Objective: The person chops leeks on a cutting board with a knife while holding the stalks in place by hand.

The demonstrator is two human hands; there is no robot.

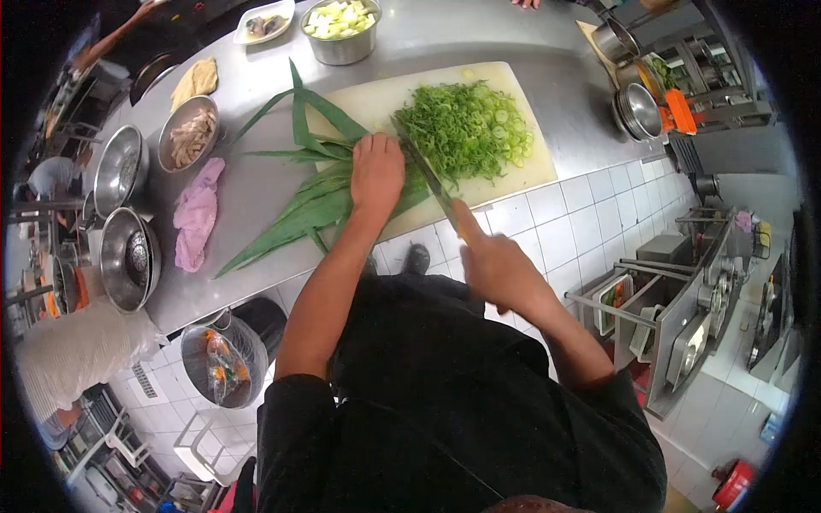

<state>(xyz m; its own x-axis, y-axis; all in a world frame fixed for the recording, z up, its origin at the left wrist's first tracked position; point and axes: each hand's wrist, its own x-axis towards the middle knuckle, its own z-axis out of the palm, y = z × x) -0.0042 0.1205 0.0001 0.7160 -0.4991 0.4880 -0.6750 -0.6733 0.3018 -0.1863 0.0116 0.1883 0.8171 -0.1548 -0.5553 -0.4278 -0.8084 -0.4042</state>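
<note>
My left hand is closed over a bunch of long green leek leaves, pressing them down on the white cutting board. The leaf tips spread to the left, past the board's edge and over the steel table. My right hand grips the handle of a kitchen knife. Its blade lies at the cut end of the bunch, just right of my left fingers. Beyond the blade, a wide heap of thinly sliced greens covers the right part of the board.
On the steel table are a pot of pale green chunks, a white dish, a bowl of strips, a pink cloth and metal bowls. A lined bin stands below. Another person's fingers show at the far edge.
</note>
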